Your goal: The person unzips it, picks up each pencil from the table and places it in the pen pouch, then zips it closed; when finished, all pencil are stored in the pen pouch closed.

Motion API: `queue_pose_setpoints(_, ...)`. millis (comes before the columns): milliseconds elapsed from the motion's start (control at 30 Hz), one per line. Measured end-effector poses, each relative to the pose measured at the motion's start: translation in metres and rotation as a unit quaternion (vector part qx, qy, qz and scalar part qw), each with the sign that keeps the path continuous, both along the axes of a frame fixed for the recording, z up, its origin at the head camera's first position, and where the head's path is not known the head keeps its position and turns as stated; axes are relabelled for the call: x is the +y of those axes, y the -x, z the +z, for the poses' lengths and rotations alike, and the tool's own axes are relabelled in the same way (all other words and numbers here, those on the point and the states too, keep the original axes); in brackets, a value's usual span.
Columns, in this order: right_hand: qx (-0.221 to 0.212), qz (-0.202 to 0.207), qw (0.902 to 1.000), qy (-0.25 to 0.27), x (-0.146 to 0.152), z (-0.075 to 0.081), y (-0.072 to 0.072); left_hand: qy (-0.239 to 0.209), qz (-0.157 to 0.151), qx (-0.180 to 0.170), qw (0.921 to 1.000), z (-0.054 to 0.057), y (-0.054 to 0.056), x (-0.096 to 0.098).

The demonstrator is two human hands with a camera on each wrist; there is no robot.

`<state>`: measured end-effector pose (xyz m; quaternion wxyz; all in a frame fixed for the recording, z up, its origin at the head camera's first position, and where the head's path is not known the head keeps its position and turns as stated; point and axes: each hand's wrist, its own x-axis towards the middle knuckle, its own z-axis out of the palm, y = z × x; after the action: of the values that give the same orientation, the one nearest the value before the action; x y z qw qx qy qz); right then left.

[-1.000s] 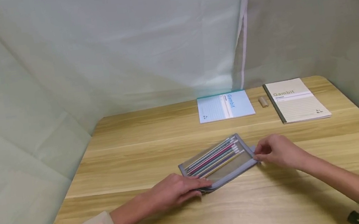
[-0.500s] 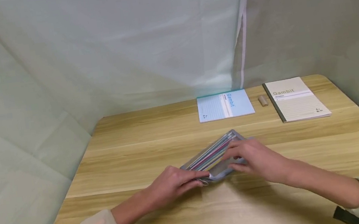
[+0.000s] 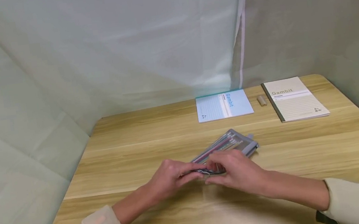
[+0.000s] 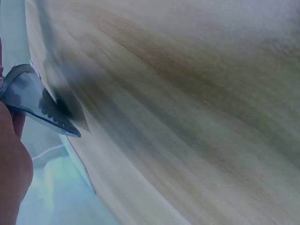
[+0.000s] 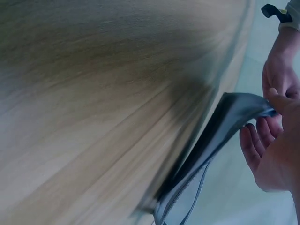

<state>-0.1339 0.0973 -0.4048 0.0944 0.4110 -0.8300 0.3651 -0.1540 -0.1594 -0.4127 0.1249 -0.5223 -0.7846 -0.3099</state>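
A grey see-through zip pencil case with several coloured pencils inside lies slanted, its near-left end raised in the hands. My left hand pinches that near-left corner between thumb and fingers. Right beside it, my right hand has curled fingers and thumb at the zip edge of the same corner; whether it pinches the zip pull or the edge itself is hidden. In the right wrist view both hands meet at one end of the case, and the zip edge runs away from them. The left wrist view shows the case side-on.
On the wooden table, a blue notebook lies at the back. A small brown block, perhaps an eraser, sits between it and a cream notebook at the back right. Pale curtains surround the table.
My right hand has let go of the case's right end and moved left along its near edge to the left hand. The left hand keeps its corner, and the case has tilted up there.
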Motion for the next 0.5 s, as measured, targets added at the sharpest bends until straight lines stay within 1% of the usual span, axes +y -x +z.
queue_pose_setpoints(100,0.005,-0.007,0.9999,0.014,-0.0043,-0.0009,0.0000,-0.013,0.001,0.002,0.9999,-0.0006,0.0015,-0.0005)
queue_pose_setpoints(267,-0.005,-0.015,0.9994,0.031,-0.0086,-0.0015,0.0004,-0.021,0.009,-0.001,0.9997,0.0004,0.0021,-0.0001)
queue_pose_setpoints(400,-0.029,-0.013,0.9986,0.043,-0.0081,-0.0003,0.0007,-0.022,0.014,0.003,0.9997,0.0011,0.0019,-0.0005)
queue_pose_setpoints(500,-0.061,-0.011,0.9964,0.058,-0.0068,0.0009,0.0015,-0.024,0.013,0.001,0.9996,0.0017,0.0018,-0.0008)
